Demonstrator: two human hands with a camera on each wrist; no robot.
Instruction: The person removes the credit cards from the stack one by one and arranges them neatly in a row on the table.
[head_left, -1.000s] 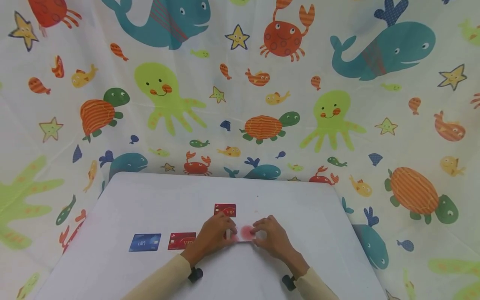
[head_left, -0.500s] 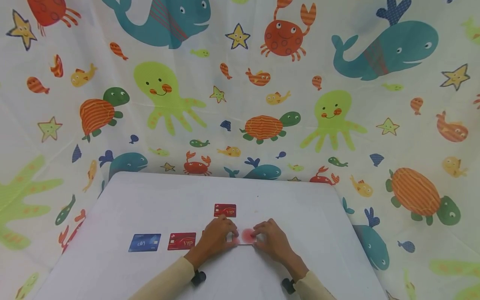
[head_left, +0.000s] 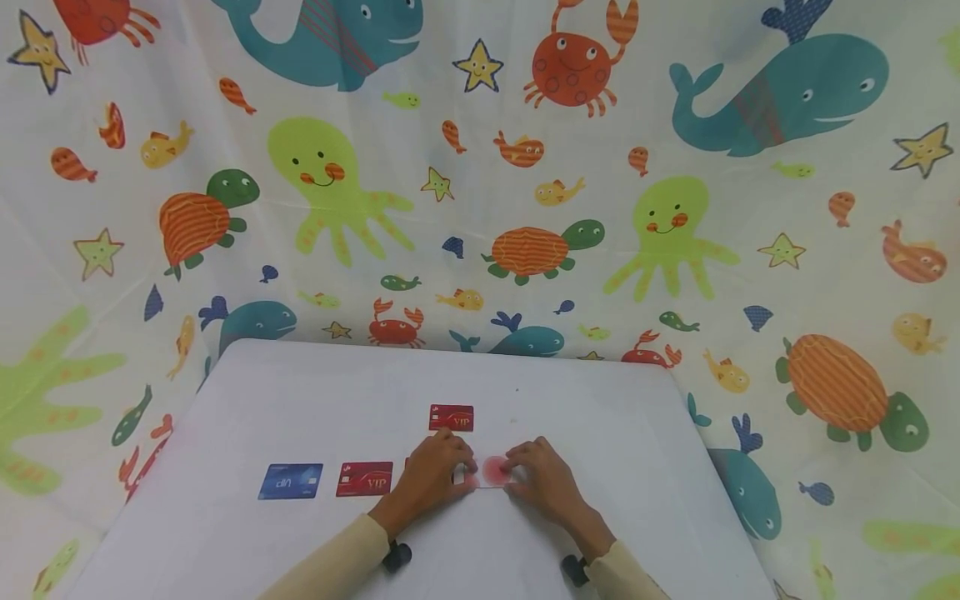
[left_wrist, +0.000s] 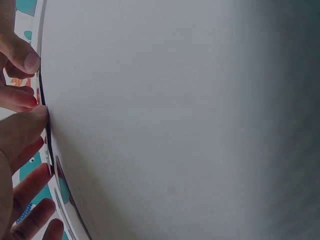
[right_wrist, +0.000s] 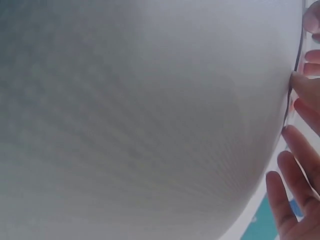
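Observation:
A white card with a blurry pinkish-red round patch (head_left: 495,472) lies flat or nearly so on the white table, between both hands in the head view. My left hand (head_left: 433,473) pinches its left side, thumb at the near edge and fingers at the far side. On the right side my right hand (head_left: 549,481) does the same. In the left wrist view, the left thumb (left_wrist: 37,114) sits on the card's thin dark edge. The right thumb (right_wrist: 306,86) touches that edge in the right wrist view. The hands cover the card's ends.
Left of the hands lie a blue card (head_left: 291,482) and a red VIP card (head_left: 364,479). Another red VIP card (head_left: 452,417) lies just beyond the left hand. A sliver of a further card shows behind the left hand. A sea-animal curtain (head_left: 480,200) hangs behind the table.
Both hands and the white card shifted slightly toward the person at first, then stayed nearly still. The dark line along the card's near edge looks thinner now. The other cards have not moved.

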